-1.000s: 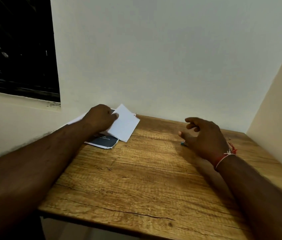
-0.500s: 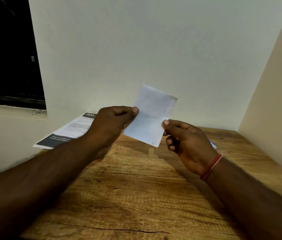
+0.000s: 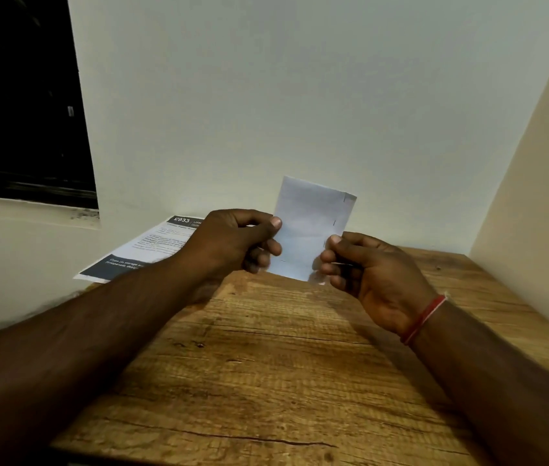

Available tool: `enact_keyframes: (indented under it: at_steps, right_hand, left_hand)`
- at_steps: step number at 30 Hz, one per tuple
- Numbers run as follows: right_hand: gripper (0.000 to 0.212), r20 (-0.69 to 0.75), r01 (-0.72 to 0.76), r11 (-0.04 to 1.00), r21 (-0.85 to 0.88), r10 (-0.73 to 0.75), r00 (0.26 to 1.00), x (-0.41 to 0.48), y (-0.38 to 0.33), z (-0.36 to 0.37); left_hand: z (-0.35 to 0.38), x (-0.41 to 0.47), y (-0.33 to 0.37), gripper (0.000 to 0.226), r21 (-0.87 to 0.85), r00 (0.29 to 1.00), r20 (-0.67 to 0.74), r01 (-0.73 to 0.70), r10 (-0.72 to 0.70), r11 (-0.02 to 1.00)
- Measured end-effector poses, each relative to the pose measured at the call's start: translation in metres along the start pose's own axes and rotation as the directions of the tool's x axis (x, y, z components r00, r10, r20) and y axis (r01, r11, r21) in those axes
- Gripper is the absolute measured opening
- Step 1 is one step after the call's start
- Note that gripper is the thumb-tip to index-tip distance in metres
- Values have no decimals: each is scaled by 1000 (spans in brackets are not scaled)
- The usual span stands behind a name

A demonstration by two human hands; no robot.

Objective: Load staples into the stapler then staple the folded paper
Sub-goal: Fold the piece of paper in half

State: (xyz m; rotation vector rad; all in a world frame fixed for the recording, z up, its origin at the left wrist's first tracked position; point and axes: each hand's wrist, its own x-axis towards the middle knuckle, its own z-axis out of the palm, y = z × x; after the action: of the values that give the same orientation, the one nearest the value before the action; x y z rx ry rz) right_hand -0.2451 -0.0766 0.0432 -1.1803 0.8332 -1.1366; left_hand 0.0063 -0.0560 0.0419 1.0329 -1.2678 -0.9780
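Observation:
The folded white paper (image 3: 310,227) is held upright above the wooden table (image 3: 266,364), in front of the back wall. My left hand (image 3: 236,243) pinches its left edge between thumb and fingers. My right hand (image 3: 367,267) pinches its lower right edge. Small dark marks that look like staples run along the paper's right side. A thin pale strip shows between the fingers of my right hand; I cannot tell what it is. No stapler is visible.
A printed sheet (image 3: 152,247) with dark bands lies at the table's back left, against the wall. Walls close in the table at the back and right. A dark window (image 3: 20,95) is at the upper left. A red thread bracelet (image 3: 424,317) circles my right wrist.
My left hand lifted the folded paper off the printed sheet and brought it to the centre. My right hand left the table and took hold of the paper's right edge.

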Motion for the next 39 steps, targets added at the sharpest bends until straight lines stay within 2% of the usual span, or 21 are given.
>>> enact_keyframes:
  at_steps: [8,18,29,33,39]
  right_hand:
    - [10,0,-38,992,118,39,999,1,4,6]
    - [18,-5,-25,985,168,27,1000,3,6,5]
    - [42,-67,66,976,209,-53,996,1,7,6]
    - [23,-95,85,977,198,-67,993,2,7,6]
    - [20,-112,103,983,149,-87,990,1,8,6]
  left_hand:
    - [4,1,-10,22,-68,1000,5,-20,20,997]
    - [7,-4,-8,32,-80,999,8,-34,35,996]
    - [12,-10,-6,21,-158,1000,24,12,-8,987]
    - [13,-9,-7,18,-160,1000,11,-4,6,987]
    - [14,-12,-4,8,-157,1000,-14,-13,11,987]
